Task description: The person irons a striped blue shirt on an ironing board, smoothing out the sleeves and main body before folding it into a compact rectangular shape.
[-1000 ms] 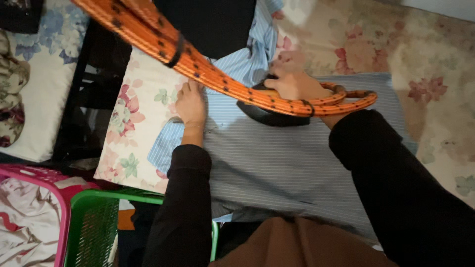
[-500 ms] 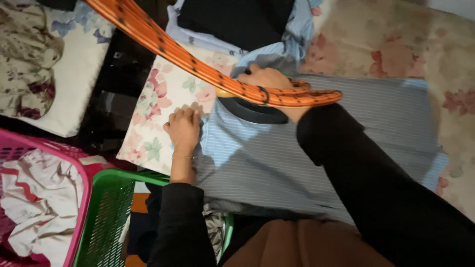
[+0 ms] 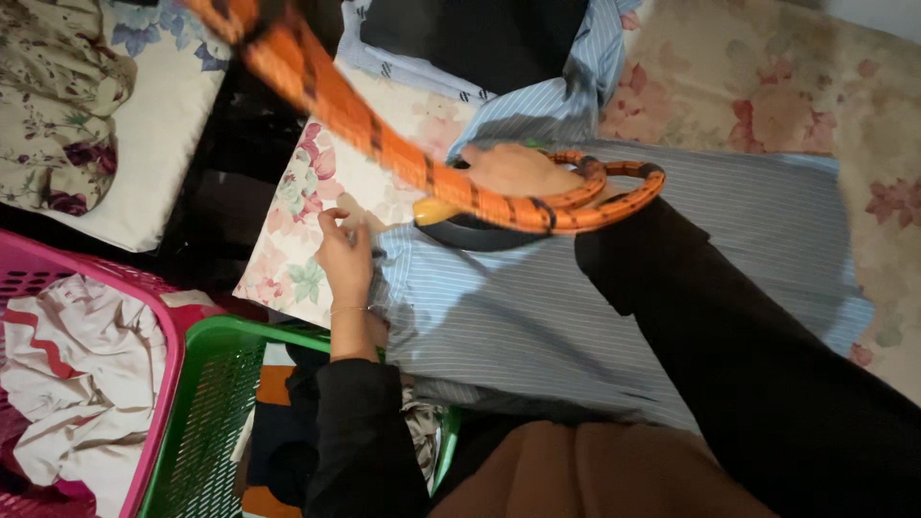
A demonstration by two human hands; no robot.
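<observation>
1. Far left: pink basket point(image 3: 168, 317) holding a crumpled cream cloth point(image 3: 77, 374); beside it a green basket point(image 3: 230, 331) with dark and orange garments heaped inside, none of them smoothed.
2. Left hand point(image 3: 343, 251): fingers drawn together at the left edge of the striped shirt point(image 3: 518, 326), seemingly pinching the fabric and holding it taut over the floral pad point(image 3: 307, 192).
3. Middle: shirt spread flat across the pad, pale blue with fine stripes; the stretch nearest the body looks mostly flat, with slight puckers near the left edge.
4. Iron point(image 3: 470, 230): dark, with a yellow part, resting on the shirt's upper left area, its orange braided cord point(image 3: 326, 91) running up and away to the left and looping by the wrist.
5. Right hand point(image 3: 518, 171): closed around the iron's handle, partly hidden by the cord.
6. Right: remaining shirt panel reaching onto the floral rug point(image 3: 767, 86), lying flat; collar end above bunched, by appearance not yet pressed.
</observation>
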